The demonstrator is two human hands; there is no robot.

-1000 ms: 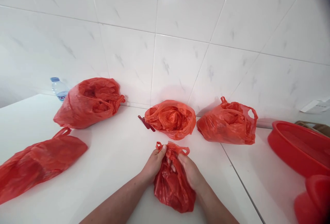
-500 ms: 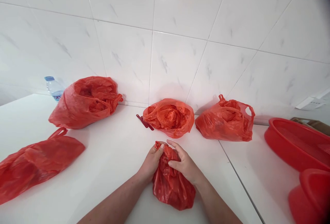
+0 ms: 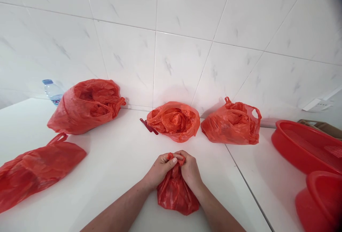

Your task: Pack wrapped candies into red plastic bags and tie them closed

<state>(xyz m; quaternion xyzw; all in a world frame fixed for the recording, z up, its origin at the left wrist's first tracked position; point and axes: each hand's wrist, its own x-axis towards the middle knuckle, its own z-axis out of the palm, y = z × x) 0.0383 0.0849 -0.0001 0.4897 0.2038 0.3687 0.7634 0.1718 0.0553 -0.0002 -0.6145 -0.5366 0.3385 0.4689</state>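
A small red plastic bag [image 3: 177, 194] with something inside lies on the white table, its gathered top toward the wall. My left hand [image 3: 162, 169] is closed around the left side of that top, thumb pressed on the plastic. On the other side my right hand [image 3: 190, 169] pinches the bunched top, fingers curled over it. Both hands nearly meet at the neck of the bag. What the bag contains is hidden. Just beyond the hands sits an open red plastic bag [image 3: 173, 120] with crumpled red plastic in it.
Other filled red bags lie at left [image 3: 85, 109], front left [image 3: 40, 171] and right [image 3: 231, 125]. Dark red strips [image 3: 149, 126] rest beside the middle bag. A water bottle [image 3: 52, 91] leans near the tiled wall. Red plastic baskets [image 3: 291, 150] stand at right, past a table seam [image 3: 245, 180].
My right hand has moved from lying spread along the bag's side up to its top, and its fingers have closed there. My left hand has shifted slightly, still gripping the top.
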